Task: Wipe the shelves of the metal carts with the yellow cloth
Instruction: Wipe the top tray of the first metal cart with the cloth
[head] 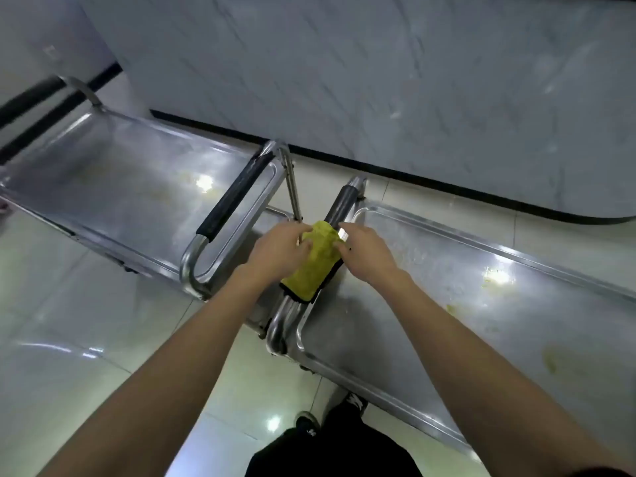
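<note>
A yellow cloth (318,266) with a dark edge hangs folded over the black-padded handle (339,206) of the right metal cart (464,304). My left hand (280,251) grips the cloth's left side, fingers curled onto its top. My right hand (366,251) pinches its right side near the top. The right cart's top shelf carries yellowish smears. The left metal cart (113,187) stands beside it, with its own black-padded handle (234,199) facing the first one; its shelf shows faint stains.
A marble-patterned wall (378,80) with a black base strip (413,177) runs behind both carts. Glossy pale floor tiles (86,339) lie in front. My shoes (330,414) and dark trousers are under the right cart's near edge.
</note>
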Tool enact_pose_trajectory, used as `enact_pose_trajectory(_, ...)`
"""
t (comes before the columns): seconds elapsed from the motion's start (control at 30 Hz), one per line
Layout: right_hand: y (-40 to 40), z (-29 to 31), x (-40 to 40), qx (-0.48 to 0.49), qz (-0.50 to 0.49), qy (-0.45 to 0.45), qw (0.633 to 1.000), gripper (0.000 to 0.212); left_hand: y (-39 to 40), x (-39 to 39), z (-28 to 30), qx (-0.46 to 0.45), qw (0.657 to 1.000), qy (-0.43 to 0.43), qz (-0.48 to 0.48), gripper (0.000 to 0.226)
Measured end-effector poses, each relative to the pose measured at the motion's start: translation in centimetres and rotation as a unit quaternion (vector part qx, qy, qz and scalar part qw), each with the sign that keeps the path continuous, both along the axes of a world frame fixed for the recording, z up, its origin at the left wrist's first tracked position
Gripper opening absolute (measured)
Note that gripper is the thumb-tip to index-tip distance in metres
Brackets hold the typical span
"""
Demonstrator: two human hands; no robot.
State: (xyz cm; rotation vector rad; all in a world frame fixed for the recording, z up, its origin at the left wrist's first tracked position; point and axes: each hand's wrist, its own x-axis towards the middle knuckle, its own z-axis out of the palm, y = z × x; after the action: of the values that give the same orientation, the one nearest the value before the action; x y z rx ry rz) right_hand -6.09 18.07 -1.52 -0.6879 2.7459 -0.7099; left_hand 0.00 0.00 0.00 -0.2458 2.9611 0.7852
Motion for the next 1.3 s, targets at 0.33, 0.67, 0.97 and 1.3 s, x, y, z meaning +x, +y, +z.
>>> enact_pose_trajectory(0.33, -1.6, -2.6, -0.2, -0.056, -0.047, -0.05, 0.996, 0.04, -0.8, -2.7, -2.7, 0.113, 0.993, -0.035, 0.001, 0.041)
enact_pose_trajectory(0.67, -3.0, -2.6, 0.6, -0.104, -0.122, -0.091, 0.983, 0.015, -3.0, -4.7, -3.6, 0.151, 0.981, -0.071, -0.098, 0.059)
enact_pose_trajectory(0.97, -2.1, -0.1, 1.3, -0.088, -0.1, 0.011, 0.991, 0.013, -4.4, -6.1, -2.8, 0.092, 0.969, -0.042, -0.228, 0.038)
enact_pose_trajectory(1.3, 1.6, 2.4, 0.9, -0.155, -0.22, 0.163, 0.949, 0.031, -0.8, -9.1, 2.5, 0.15, 0.955, 0.031, -0.256, 0.014)
